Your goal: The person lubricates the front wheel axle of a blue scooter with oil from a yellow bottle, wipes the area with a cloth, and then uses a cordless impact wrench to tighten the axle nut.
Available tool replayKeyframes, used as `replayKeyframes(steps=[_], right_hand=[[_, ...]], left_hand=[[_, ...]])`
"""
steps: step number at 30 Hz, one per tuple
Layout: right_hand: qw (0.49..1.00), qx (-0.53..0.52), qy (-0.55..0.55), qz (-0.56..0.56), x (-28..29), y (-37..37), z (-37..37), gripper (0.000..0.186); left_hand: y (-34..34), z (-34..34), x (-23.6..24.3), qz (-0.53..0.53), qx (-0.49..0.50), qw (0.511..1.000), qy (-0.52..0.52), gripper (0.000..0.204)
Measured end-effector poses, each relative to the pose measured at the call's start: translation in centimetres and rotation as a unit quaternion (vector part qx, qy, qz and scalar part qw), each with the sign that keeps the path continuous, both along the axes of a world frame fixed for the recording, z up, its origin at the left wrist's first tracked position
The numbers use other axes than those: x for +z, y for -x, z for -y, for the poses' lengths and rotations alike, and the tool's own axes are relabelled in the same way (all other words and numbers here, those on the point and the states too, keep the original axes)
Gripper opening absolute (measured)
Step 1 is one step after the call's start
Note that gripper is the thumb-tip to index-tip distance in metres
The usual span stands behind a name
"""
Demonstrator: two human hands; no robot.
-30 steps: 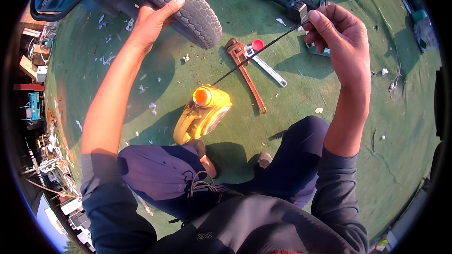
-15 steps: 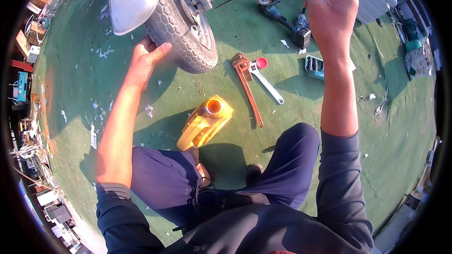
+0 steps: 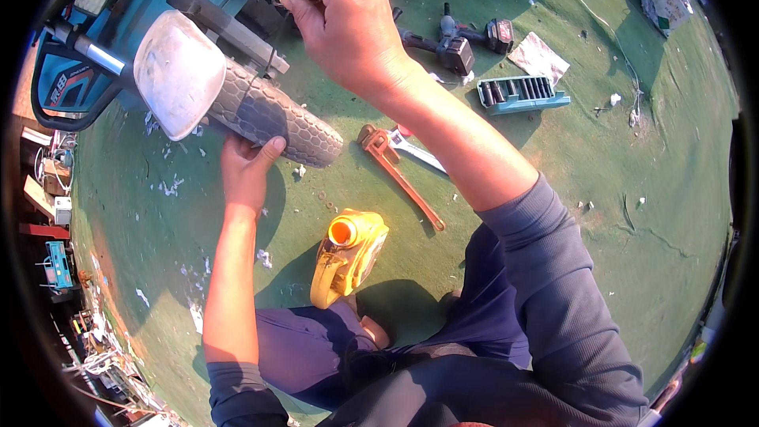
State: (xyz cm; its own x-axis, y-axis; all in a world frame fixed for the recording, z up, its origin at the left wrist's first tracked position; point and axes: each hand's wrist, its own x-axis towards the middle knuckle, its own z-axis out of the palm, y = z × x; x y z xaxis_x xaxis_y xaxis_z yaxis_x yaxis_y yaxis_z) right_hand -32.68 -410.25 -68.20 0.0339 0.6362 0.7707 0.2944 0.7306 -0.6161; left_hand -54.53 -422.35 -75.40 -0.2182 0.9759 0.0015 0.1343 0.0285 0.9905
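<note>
Tyre (image 3: 296, 133), grey, hexagon-treaded — left hand (image 3: 246, 176) gripping it, right hand (image 3: 348, 28) pinching thin rod (image 3: 275, 46).

Grey tyre (image 3: 308, 138), hex-block tread, looks dusty/worn, lies diag. in view, upper L to lower R, rounded end pointing R, upper L part hidden under the pale mudguard (image 3: 178, 71), w/ dark shadow across mid tread; L hand (image 3: 245, 170) is at its near side, thumb up by the tread edge. Thin dk rod (image 3: 273, 51), v. slim, is pinched btwn thumb & fingers of R hand (image 3: 348, 28) nr top of view, above tyre's far side, running steeply down in front of the grey fork leg (image 3: 229, 32); lower end can't be made out vs. tread.
</note>
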Motion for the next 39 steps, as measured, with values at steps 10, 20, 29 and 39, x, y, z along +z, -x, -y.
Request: replayKeyframes(steps=[10, 20, 29, 39], right_hand=[[0.999, 0.006, -0.024, -0.023, -1.6, 0.0, -0.5, 0.016], [1.000, 0.027, -0.012, 0.006, -1.5, 1.4, -0.8, 0.016], [0.999, 0.034, -0.031, 0.017, -1.0, 1.8, -0.5, 0.016], [0.999, 0.029, -0.037, 0.026, -0.9, 1.9, -0.3, 0.017]], left_hand=[[1.1, 0.8, -0.8, -0.027, -0.031, 0.999, 0.005, 0.083], [1.2, 0.6, -1.2, 0.002, -0.019, 1.000, 0.006, 0.078], [1.2, 0.7, -1.4, 0.009, -0.011, 1.000, 0.009, 0.080], [0.9, 0.6, -1.2, 0.003, -0.005, 1.000, 0.025, 0.081]])
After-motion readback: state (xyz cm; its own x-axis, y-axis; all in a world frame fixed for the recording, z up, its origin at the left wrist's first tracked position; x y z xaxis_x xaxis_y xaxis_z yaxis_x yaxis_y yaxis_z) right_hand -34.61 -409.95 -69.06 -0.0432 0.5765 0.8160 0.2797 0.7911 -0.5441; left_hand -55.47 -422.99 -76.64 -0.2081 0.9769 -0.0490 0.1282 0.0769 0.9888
